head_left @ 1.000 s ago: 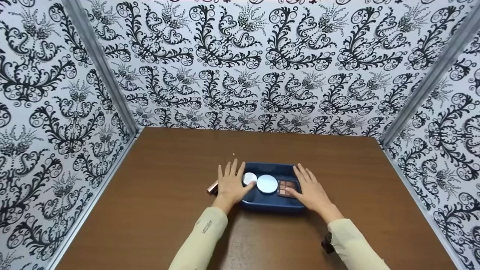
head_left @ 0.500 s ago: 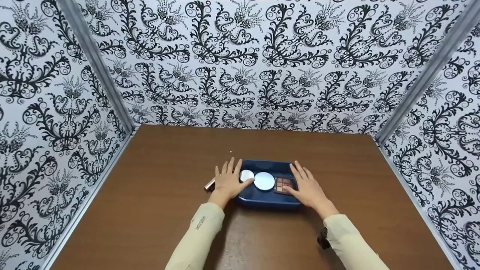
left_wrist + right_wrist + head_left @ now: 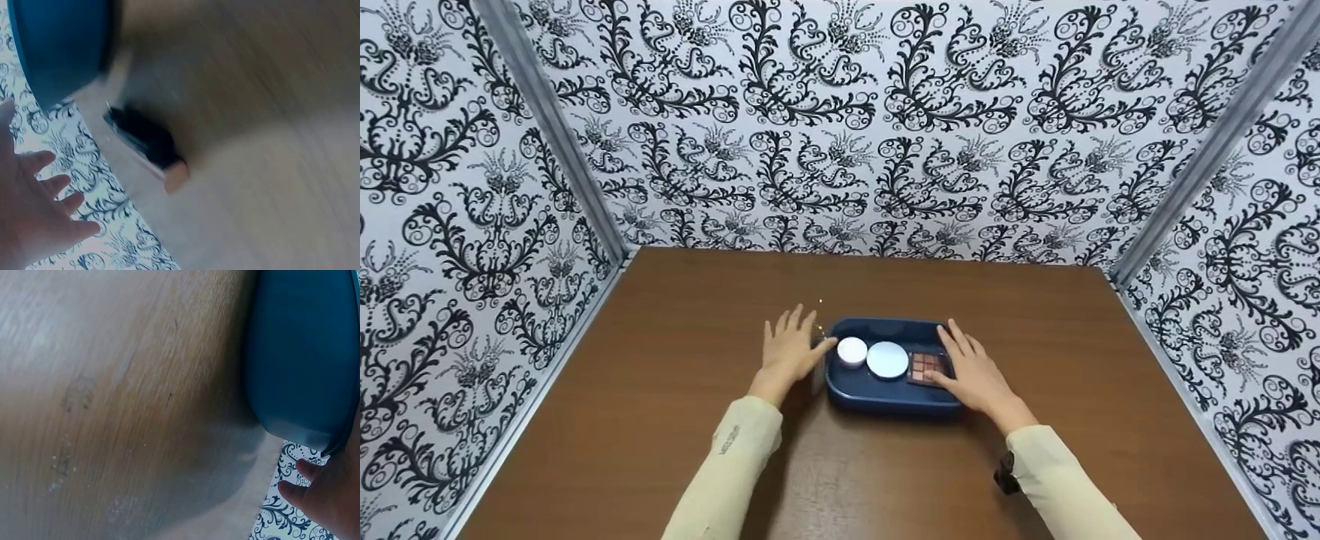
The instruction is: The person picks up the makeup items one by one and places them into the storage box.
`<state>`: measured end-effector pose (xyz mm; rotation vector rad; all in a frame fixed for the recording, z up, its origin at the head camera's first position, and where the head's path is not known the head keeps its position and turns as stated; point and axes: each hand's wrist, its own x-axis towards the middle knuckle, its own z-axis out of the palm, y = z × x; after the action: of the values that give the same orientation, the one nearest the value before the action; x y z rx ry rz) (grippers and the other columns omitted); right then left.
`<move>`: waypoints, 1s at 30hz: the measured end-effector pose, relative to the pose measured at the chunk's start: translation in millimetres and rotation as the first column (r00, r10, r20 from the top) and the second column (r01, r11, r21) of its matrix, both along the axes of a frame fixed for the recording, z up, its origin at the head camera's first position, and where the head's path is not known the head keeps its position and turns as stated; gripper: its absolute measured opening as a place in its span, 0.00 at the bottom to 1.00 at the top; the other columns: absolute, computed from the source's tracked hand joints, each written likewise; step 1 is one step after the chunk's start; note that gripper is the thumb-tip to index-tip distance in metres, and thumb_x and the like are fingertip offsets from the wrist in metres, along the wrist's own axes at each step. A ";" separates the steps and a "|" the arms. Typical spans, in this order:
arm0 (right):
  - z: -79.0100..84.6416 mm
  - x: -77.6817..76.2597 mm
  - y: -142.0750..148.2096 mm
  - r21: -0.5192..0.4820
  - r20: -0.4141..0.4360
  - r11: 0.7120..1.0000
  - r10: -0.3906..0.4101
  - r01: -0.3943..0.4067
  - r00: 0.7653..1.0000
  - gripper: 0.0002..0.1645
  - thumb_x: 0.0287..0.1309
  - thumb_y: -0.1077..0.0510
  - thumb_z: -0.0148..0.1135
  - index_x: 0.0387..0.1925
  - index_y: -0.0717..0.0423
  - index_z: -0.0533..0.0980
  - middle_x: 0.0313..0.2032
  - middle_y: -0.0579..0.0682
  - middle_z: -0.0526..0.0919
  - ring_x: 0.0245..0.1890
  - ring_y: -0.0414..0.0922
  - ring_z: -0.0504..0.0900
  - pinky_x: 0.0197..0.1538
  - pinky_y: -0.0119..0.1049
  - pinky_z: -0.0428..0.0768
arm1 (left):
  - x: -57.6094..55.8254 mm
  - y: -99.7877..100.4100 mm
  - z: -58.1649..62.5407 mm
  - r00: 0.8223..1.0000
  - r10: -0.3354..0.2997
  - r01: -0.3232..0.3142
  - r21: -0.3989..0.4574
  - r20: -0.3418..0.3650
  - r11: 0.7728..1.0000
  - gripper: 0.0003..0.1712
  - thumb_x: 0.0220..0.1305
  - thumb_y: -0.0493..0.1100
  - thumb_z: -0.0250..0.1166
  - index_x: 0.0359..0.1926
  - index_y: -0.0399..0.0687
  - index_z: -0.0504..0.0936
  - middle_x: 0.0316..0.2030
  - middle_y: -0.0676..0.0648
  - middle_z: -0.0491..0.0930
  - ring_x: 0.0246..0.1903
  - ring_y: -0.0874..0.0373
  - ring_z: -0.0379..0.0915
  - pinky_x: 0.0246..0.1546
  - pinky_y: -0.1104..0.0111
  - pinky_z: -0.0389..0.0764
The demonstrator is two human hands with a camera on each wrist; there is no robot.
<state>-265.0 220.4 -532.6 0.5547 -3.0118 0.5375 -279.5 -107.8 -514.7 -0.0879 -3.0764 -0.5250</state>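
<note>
A blue tray (image 3: 892, 397) stands mid-table with a small white round jar (image 3: 852, 351), a larger pale round compact (image 3: 887, 360) and an eyeshadow palette (image 3: 924, 367) in it. My left hand (image 3: 787, 352) is just left of the tray, fingers spread straight, thumb pointing at its rim. In the left wrist view, a blurred black and rose-gold cosmetic tube (image 3: 149, 138) lies on the table apart from my left fingers (image 3: 59, 185). My right hand (image 3: 981, 375) rests at the tray's right end, fingers straight over the rim and thumb overlapping the palette.
The brown wooden table (image 3: 720, 292) extends around the tray on all sides. Behind and at both sides stand walls (image 3: 840, 127) with a black-and-white scroll pattern, joined by grey corner posts. A dark device (image 3: 1006, 474) sits at my right wrist.
My left hand has moved left, off the tray's left end, and now covers the spot where the rose-gold tube showed. My right hand and the tray stay about in place.
</note>
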 end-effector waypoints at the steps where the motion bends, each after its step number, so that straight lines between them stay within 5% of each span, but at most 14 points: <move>1: 0.3 -0.1 0.3 0.004 -0.002 1.000 -0.001 0.001 1.000 0.51 0.65 0.38 0.60 0.78 0.56 0.51 0.79 0.60 0.47 0.73 0.69 0.56 0.69 0.67 0.63 | 0.3 -4.1 -0.6 1.000 0.006 -0.006 -0.007 -0.002 1.000 0.44 0.67 0.69 0.54 0.76 0.54 0.61 0.77 0.42 0.55 0.77 0.41 0.49 0.76 0.40 0.44; 11: -0.7 -1.6 0.5 -0.009 0.007 1.000 0.000 0.000 1.000 0.51 0.64 0.39 0.61 0.78 0.56 0.51 0.79 0.60 0.46 0.72 0.69 0.58 0.68 0.68 0.64 | 12.3 -31.9 -12.5 1.000 0.018 -0.018 -0.024 -0.007 1.000 0.41 0.66 0.63 0.61 0.74 0.50 0.65 0.76 0.40 0.57 0.75 0.39 0.52 0.75 0.39 0.47; 21: 0.5 1.4 2.3 0.008 0.025 1.000 -0.019 0.019 1.000 0.51 0.64 0.41 0.62 0.79 0.54 0.50 0.80 0.58 0.44 0.72 0.69 0.59 0.65 0.68 0.67 | 19.4 -39.7 -23.0 0.998 0.010 -0.007 -0.050 0.054 0.999 0.41 0.64 0.60 0.64 0.73 0.48 0.67 0.75 0.40 0.60 0.74 0.39 0.55 0.75 0.40 0.50; 30: 0.4 0.0 0.9 0.015 0.032 1.000 -0.019 0.018 0.999 0.52 0.64 0.38 0.61 0.79 0.52 0.50 0.80 0.58 0.44 0.72 0.69 0.60 0.65 0.68 0.68 | 23.2 -47.2 -28.0 0.999 0.005 -0.004 -0.039 0.037 0.999 0.39 0.63 0.56 0.67 0.71 0.48 0.68 0.74 0.40 0.62 0.74 0.39 0.56 0.75 0.42 0.53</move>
<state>-265.0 221.3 -532.1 0.5238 -3.0499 0.5292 -256.3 -155.0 -542.7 -0.0724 -3.1228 -0.4727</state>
